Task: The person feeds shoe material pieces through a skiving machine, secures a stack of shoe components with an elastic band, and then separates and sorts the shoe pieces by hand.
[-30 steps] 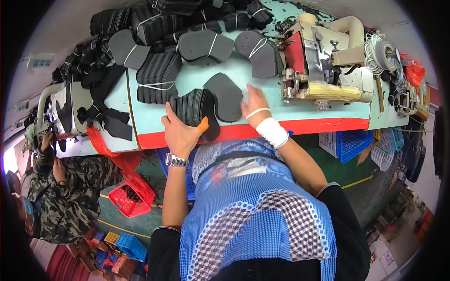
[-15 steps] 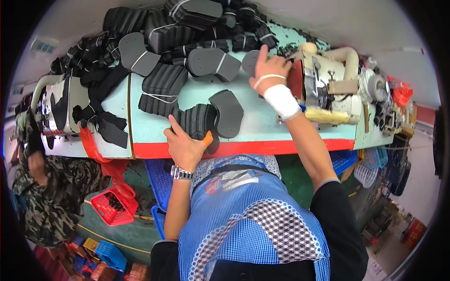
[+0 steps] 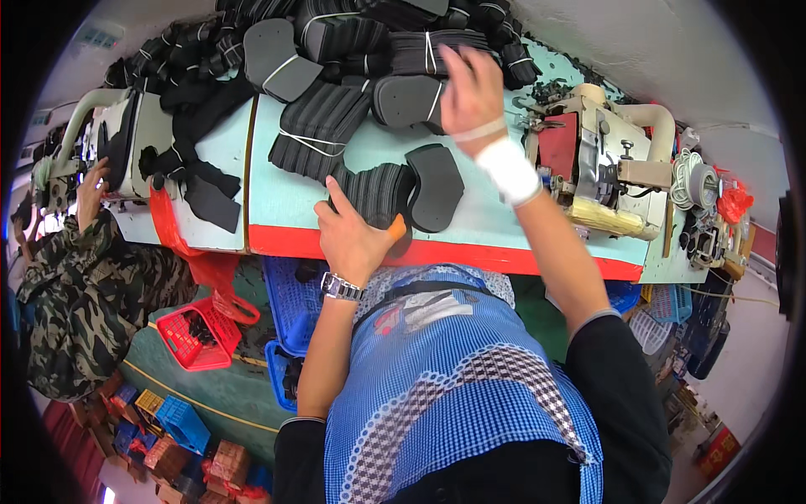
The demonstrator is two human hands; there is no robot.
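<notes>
Black stack sits clasped in left hand; keep edges flush, pressure even. Right hand blurred, can't tell its grip.

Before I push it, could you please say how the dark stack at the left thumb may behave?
The dark stack might slide apart, as no band shows around it; it seems unlikely to roll, its many layers looking flat.

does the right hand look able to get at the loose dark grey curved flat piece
Probably yes: the right hand looks open just beyond the loose dark grey piece, with nothing seen lying on it and bare pale green tabletop between.
</notes>
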